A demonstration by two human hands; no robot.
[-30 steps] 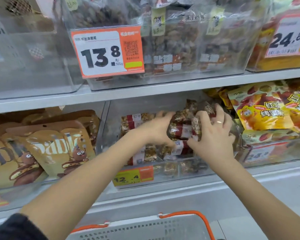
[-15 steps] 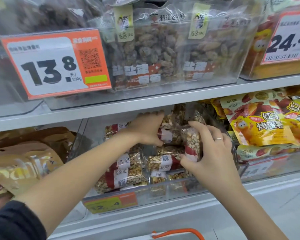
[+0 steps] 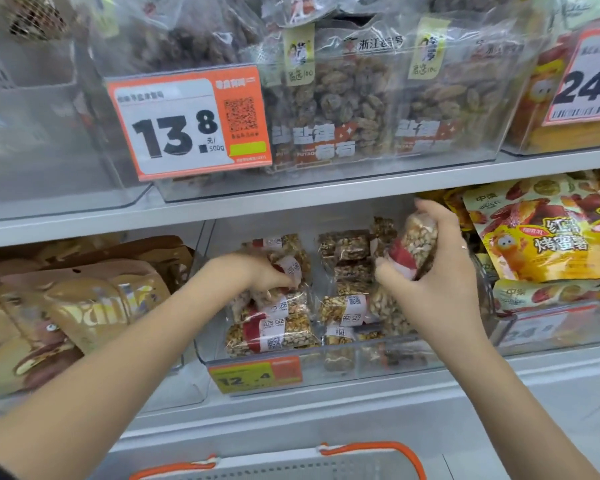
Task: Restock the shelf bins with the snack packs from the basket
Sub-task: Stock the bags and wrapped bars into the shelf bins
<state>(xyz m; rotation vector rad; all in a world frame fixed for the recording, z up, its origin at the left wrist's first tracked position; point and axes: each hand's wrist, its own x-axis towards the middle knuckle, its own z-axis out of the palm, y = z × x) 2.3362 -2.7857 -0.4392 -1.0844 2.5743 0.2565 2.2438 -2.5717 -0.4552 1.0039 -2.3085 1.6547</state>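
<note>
Left hand (image 3: 257,271): fingers curled down, pinching a snack pack in the left pile of the clear bin (image 3: 312,356).
Packs (image 3: 274,332): stacked inside, probably light, crinkly, slippery film over brittle nut bars.
Right hand (image 3: 433,271): wrapped round an upright pack (image 3: 417,242) above the right side.
Grip: mid-body, gently.
Basket (image 3: 343,465): near edge, below.

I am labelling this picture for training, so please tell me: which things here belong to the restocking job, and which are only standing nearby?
Job:
right hand gripping a nut bar pack
left hand on the packs in the middle bin
basket

Nearby:
raisin bags
13.8 price tag
yellow sweet potato bags
brown pouches
</note>
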